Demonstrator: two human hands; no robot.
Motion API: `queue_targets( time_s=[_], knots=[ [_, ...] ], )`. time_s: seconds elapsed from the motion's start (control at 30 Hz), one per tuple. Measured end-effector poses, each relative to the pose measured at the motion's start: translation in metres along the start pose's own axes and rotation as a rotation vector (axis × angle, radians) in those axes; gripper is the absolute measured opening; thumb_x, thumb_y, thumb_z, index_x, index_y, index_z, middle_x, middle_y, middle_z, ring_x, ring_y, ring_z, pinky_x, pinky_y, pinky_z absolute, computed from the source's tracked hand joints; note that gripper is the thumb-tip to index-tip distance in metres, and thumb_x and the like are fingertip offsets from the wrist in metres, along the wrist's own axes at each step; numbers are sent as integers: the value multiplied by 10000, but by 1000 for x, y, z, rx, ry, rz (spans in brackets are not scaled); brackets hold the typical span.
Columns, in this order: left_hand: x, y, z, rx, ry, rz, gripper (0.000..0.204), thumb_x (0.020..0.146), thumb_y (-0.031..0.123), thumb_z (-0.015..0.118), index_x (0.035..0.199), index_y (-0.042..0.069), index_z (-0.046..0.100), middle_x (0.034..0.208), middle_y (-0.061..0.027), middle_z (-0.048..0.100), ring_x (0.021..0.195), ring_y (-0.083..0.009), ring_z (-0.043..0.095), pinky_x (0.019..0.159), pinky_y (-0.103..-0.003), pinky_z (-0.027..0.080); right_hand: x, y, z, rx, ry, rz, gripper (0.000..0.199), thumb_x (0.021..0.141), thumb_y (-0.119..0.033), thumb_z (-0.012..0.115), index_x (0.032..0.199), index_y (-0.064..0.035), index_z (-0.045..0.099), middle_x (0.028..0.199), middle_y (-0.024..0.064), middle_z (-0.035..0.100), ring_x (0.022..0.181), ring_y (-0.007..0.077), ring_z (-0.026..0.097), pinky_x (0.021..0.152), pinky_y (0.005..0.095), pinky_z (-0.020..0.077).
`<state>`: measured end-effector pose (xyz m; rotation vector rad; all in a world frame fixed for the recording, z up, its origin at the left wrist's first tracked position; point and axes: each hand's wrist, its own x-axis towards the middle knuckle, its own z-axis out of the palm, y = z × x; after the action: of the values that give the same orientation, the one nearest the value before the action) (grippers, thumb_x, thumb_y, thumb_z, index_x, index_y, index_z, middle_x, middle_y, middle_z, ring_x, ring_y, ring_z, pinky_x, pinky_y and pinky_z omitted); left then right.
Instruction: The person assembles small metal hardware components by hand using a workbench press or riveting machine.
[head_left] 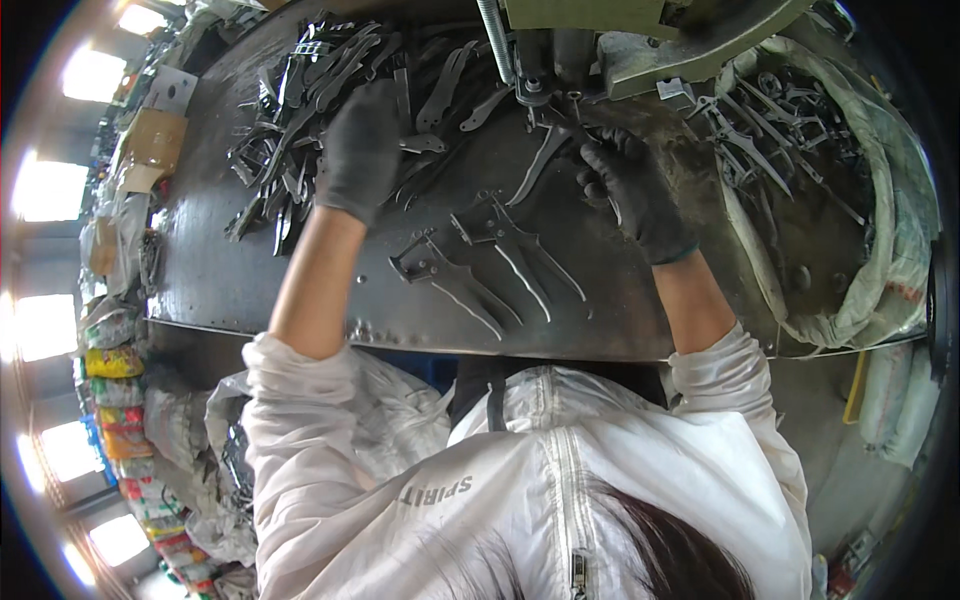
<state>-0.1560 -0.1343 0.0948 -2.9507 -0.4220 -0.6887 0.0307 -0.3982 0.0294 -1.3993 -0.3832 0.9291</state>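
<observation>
dark metal parts lying on a dull steel bench

the bench (250,270) is showing worn, matt sheet metal with a faint sheen. the parts (300,110) are looking like grey, unpolished metal. both gloves, left (360,150) and right (635,190), are appearing as dark knitted cloth. the jacket (560,470) is looking like thin, slightly glossy white fabric. the sack (880,190) is showing coarse woven cloth.

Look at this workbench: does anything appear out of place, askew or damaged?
Nothing stands out. Two joined parts lie side by side on the metal table; the left hand rests on the loose pile.
</observation>
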Motion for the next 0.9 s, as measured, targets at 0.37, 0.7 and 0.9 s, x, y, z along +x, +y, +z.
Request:
queue_targets(
  time_s=[0.37,0.7,0.9],
  knots=[
    [27,-53,-18,13,-813,-539,543,865,378,770,1207,-22,639,1102,-216,759,1077,-408,736,908,-485,579,-12,-23,9,-70,71,-15,218,1028,-183,670,1194,-42,658,924,5,678,620,65,602,531,201,485],
    [-29,-97,-6,399,-331,-298,239,954,167,580,1135,47,681,1044,-184,759,948,-405,748,821,-521,594,-7,0,1,-82,31,91,173,1043,-175,646,1163,-51,645,912,8,668,670,65,631,563,210,514],
    [2,12,-69,138,-112,-220,193,978,169,594,1097,24,639,1022,-233,720,910,-392,732,790,-504,572,-12,7,12,-24,79,-17,186,1037,-152,641,1175,-29,622,932,38,674,703,85,646,596,241,535]
  ],
)
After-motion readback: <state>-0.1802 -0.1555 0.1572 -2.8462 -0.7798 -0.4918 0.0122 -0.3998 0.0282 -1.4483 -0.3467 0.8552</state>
